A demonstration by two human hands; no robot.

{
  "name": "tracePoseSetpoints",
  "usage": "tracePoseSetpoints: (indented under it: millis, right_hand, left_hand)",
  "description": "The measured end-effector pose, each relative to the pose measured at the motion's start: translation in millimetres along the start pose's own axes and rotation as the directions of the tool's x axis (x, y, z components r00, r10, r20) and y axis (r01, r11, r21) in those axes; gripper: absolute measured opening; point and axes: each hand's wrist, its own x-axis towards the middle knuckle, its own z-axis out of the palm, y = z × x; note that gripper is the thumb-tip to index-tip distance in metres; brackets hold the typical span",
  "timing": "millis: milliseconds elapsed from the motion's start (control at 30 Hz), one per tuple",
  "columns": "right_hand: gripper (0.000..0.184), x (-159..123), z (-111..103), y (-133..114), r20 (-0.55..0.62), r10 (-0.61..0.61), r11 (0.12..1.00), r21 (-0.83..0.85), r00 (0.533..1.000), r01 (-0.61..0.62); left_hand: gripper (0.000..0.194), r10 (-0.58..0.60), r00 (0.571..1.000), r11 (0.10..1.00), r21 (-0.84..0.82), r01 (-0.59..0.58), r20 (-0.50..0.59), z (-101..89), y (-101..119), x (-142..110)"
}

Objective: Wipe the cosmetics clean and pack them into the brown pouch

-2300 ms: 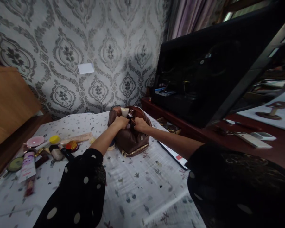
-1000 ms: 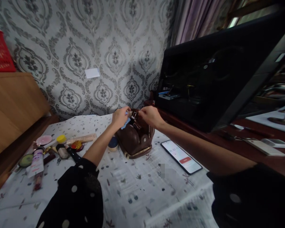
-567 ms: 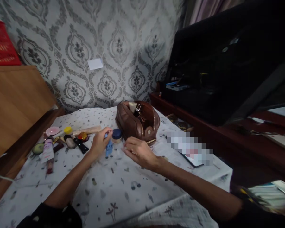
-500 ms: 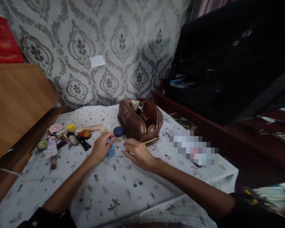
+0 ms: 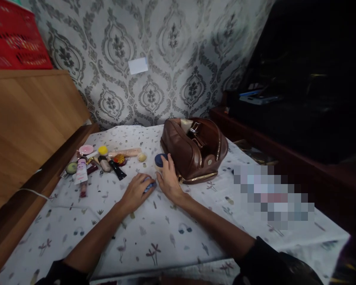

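Patterned wallpaper [image 5: 150,97] is being met by a white printed cloth [image 5: 154,237], on which a brown bag [image 5: 178,158] is being left unzipped. No longer being held over the bag, a crumpled blue item [image 5: 149,185] is now being covered on the cloth by the left hand [image 5: 139,192], fingers curved; whether it is being pinched cannot be told. By the right hand [image 5: 169,180], thumb and fingers parted, 1 blue-lidded jar [image 5: 160,159] beside the bag is being reached. Handling is seemingly being shifted onto the cloth.
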Motion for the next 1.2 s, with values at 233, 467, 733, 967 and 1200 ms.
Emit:
tracePoseSetpoints:
  millis: [233,467,733,967,1200]
  right_hand:
    - [0.063,0,0,5,-0.019,-0.050,0.997,0.060,0.999,0.052]
    - [0.080,1,8,13,0.030,0.024,0.992,0.125,0.999,-0.028]
    - [0.082,-5,11,18,0.075,0.115,0.975,0.181,0.991,-0.127]
    - [0.073,-4,5,14,0.095,0.152,0.969,0.183,0.984,-0.167]
    - [0.075,9,8,14,0.111,0.189,0.960,0.186,0.976,-0.207]
  left_hand:
    - [0.022,-0.018,1.000,1.000,-0.005,0.018,-0.024,-2.3,1,0]
    - [0.021,-0.028,1.000,0.998,0.062,0.027,0.000,-1.4,0,1]
    - [0.020,0.016,1.000,0.989,0.150,-0.017,0.006,0.6,5,-2]
    - [0.018,-0.096,0.992,0.994,-0.065,0.091,-0.078,-4.2,6,-3]
    - [0.019,-0.361,0.898,0.901,-0.340,0.268,-0.249,-26.0,-5,29]
